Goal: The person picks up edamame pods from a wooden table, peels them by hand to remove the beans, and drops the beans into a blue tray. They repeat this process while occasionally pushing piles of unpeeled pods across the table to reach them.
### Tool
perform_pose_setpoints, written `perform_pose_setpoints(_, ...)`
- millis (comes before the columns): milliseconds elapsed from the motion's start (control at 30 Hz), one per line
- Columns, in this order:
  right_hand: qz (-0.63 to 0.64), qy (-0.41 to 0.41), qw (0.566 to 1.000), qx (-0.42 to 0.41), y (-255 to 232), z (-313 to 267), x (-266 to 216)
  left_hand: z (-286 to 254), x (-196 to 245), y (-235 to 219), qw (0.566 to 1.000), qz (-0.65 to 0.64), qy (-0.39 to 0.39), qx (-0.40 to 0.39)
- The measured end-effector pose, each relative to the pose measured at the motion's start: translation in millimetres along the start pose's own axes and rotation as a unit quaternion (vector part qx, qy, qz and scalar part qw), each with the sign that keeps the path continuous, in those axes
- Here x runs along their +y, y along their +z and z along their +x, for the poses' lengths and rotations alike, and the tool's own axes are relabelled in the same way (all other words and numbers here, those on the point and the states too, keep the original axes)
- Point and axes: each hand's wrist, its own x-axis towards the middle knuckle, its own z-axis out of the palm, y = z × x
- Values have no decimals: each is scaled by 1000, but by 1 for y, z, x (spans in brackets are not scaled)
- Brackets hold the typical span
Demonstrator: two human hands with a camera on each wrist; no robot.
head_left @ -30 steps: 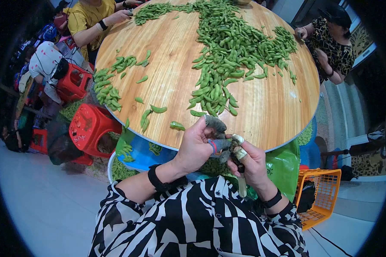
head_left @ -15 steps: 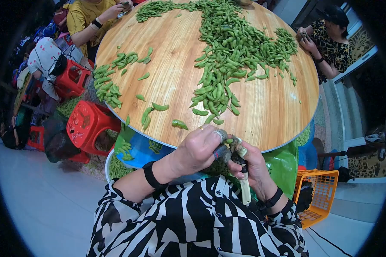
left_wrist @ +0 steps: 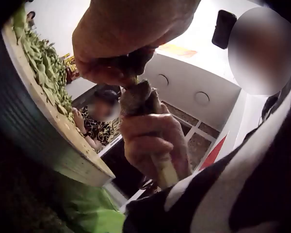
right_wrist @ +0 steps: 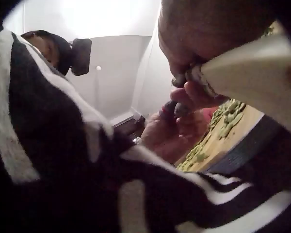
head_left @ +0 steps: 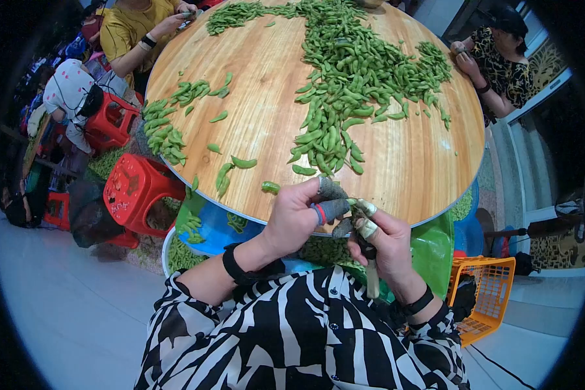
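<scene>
My left hand (head_left: pixel 296 211), with grey cloth covers on thumb and forefinger, pinches a small green soybean pod (left_wrist: pixel 135 79) at the fingertips, most of it hidden. Right against it, my right hand (head_left: pixel 387 244) grips a tool with a pale handle (head_left: pixel 372 278); pale wraps cover some of its fingers. The handle sticks out below the fist toward the striped shirt, and fingers hide the working end. Both hands meet just over the near edge of the round wooden table (head_left: pixel 240 117). Beyond them lies a large heap of soybean pods (head_left: pixel 351 71).
Loose pods (head_left: pixel 244 162) lie left of the heap. Below the table edge are a blue tub (head_left: pixel 214 224) and a green bag (head_left: pixel 429 250). A red stool (head_left: pixel 133 188) stands at left, an orange crate (head_left: pixel 491 292) at right. Two other people sit across the table.
My left hand turned inward over the right hand half a second ago and has since turned back outward. Two pods near the table edge no longer show. The right hand keeps the tool.
</scene>
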Motion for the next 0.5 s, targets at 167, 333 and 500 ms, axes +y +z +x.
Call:
perform_pose_setpoints(167, -103, -50, 993, 19, -8, 0, 1, 0, 3, 3, 988, -54, -137, -53)
perform_pose_setpoints(333, -249, -161, 952, 80, -14, 4, 10, -7, 4, 13, 994, 31, -73, -77)
perform_pose_setpoints(500, -427, -269, 857, 98, -14, 4, 9, -13, 1, 17, 982, 154, 22, -111)
